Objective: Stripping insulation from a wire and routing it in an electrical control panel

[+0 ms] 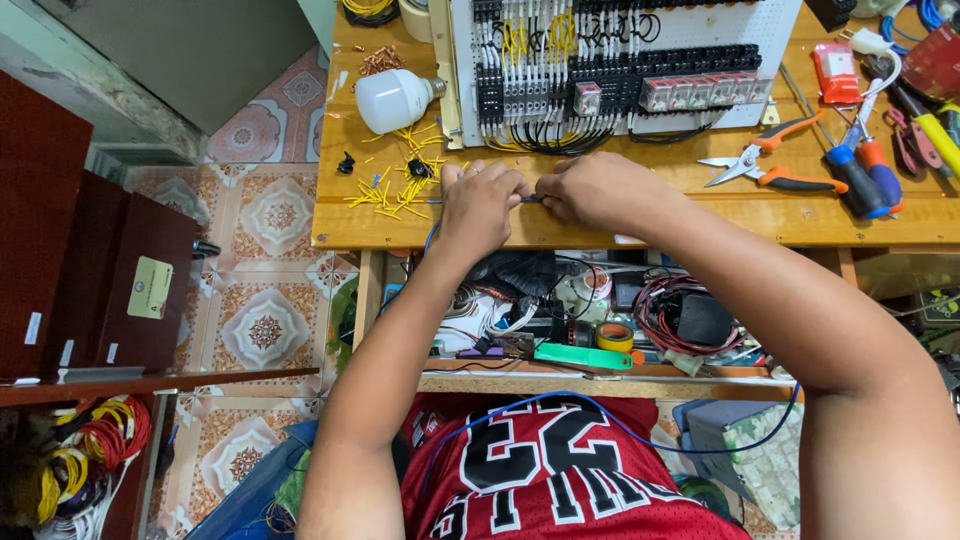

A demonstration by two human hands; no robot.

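A wooden workbench (640,215) spans the upper frame, with an open shelf (600,380) beneath it crowded with clutter. To the left lies a tiled floor (265,250) in a floral pattern (orange, cream and grey). Dark red cabinets (90,260) stand at the far left, above coils of red and yellow wire (80,450). Light is even and bright.
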